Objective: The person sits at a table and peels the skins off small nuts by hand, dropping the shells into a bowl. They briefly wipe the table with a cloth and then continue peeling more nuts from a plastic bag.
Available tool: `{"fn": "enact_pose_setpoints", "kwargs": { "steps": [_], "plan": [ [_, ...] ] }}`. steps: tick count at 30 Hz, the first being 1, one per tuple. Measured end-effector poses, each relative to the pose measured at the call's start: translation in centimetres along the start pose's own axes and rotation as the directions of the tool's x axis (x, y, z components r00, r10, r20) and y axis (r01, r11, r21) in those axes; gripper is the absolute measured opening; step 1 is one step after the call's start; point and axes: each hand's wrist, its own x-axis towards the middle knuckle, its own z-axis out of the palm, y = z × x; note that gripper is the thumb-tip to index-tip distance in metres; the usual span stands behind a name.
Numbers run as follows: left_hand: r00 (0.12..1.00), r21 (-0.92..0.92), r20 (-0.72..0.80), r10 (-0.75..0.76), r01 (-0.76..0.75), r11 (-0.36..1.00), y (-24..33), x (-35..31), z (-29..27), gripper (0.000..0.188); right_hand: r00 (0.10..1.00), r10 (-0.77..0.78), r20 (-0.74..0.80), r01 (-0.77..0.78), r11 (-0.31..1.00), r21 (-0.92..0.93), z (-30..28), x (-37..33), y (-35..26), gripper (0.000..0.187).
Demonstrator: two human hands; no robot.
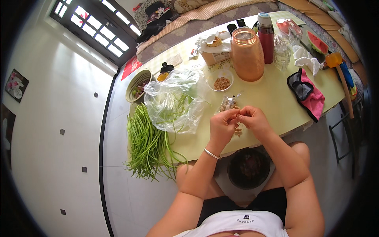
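My left hand (223,125) and my right hand (254,119) meet over the table's near edge, fingertips pinched together. Between them is a small peanut (238,115), mostly hidden by the fingers. Pale bits of peanut shell (237,130) lie just beneath the hands. Right behind the hands rests a small clear plastic bag (227,103) with what look like unshelled peanuts. Farther back, a white bowl (212,85) holds brown shelled kernels (222,83). A dark bin (248,168) stands on the floor between my knees, below the hands.
Long green stalks (148,144) hang over the table's left edge beside a clear plastic bag (173,102). Behind are a fruit basket (130,90), an orange jar (247,55), a red flask (265,41) and a glass (282,59). A pink cloth (314,98) lies right, near a mallet (334,60) and watermelon (317,42).
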Motion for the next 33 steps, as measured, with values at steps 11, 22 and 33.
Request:
{"fn": "enact_pose_setpoints", "kwargs": {
  "steps": [11, 22, 33],
  "plan": [
    [1.000, -0.007, -0.020, -0.023, 0.023, 1.000, 0.1, -0.4, 0.2, 0.032, 1.000, -0.018, -0.007, 0.017, 1.000, -0.007, 0.3, -0.2, 0.0, 0.007],
    [0.998, -0.147, 0.008, -0.058, 0.058, 0.987, 0.4, 0.4, -0.8, 0.033, 0.992, -0.124, -0.023, 0.120, 0.984, -0.131, 0.4, -0.6, -0.3, 0.011],
    [0.999, -0.012, -0.050, -0.013, 0.013, 1.000, 0.2, -0.3, -0.1, 0.027, 0.985, -0.153, -0.085, 0.143, 0.983, -0.115, 1.4, -0.6, 0.6, 0.008]
  ]
}}
